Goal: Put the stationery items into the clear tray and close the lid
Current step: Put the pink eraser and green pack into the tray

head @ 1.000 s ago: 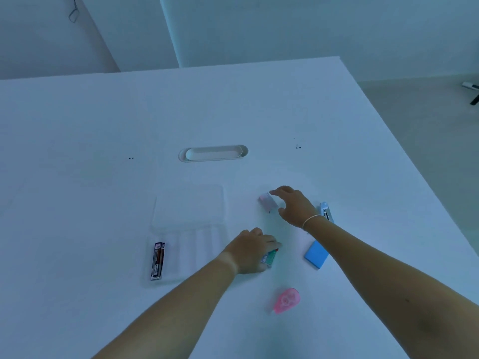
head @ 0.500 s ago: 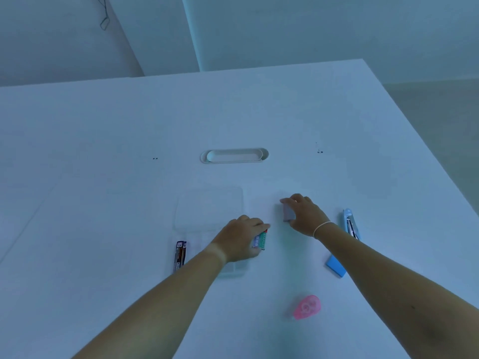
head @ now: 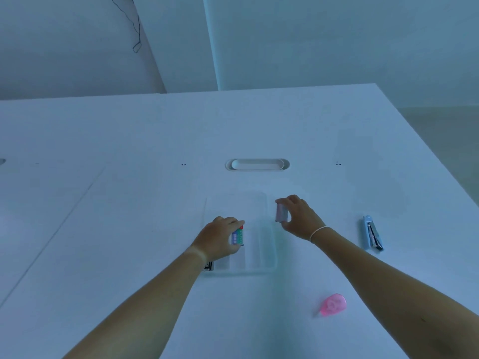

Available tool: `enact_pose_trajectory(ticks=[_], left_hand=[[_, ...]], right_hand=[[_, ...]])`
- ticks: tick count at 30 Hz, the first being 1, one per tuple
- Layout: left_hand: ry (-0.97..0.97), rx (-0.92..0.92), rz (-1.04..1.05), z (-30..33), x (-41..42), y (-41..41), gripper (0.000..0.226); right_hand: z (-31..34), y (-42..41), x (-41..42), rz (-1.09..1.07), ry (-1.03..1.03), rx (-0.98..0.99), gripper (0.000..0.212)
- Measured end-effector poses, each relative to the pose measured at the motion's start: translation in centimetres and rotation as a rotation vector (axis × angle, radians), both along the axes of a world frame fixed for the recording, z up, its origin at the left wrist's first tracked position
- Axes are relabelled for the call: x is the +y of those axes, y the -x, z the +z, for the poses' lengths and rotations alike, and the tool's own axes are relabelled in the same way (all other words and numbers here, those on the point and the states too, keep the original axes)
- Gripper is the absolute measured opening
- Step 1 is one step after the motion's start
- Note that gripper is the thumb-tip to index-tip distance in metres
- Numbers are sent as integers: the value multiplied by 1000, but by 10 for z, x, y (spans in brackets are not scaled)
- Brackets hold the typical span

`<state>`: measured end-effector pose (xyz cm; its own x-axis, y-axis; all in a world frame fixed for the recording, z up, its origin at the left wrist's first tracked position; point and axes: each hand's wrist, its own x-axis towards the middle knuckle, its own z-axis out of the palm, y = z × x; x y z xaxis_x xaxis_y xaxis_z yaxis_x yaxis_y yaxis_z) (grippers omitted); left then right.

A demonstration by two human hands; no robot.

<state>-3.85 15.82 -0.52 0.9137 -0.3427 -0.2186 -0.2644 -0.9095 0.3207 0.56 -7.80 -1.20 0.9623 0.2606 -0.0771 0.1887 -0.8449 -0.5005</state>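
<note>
The clear tray [head: 261,255] lies on the white table with its lid [head: 233,206] folded open behind it. My left hand [head: 217,238] holds a small green and red packet [head: 238,235] over the tray's middle compartments. My right hand [head: 298,218] grips a pale pink eraser [head: 280,213] just past the tray's far right corner. A dark, narrow packet [head: 208,266] lies in the tray's leftmost slot, mostly hidden by my left wrist. A pink correction tape [head: 333,304] and a light blue stapler [head: 372,234] lie on the table to the right.
An oval cable port [head: 257,164] is set into the table behind the tray. The table's right edge [head: 427,161] runs diagonally, with floor beyond it. A wall with a hanging cord [head: 136,29] rises behind the table.
My left hand carried the green packet leftward over the tray. My right hand picked the pink eraser off the table and brought it toward the tray. The blue pad is no longer visible.
</note>
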Motion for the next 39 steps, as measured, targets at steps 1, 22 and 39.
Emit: enact_pose_trajectory(ticks=[1,22,39], left_hand=[[1,10,9,-1,6,3,60],[-83,122,-166,-26,45,19,57],[-78,153,-75,-40,82,23,123]], right_hand=[[1,2,7,7,-4,0,55],[-1,19,85,37,-3,1,52],[-20,27,132,215,95,25,54]])
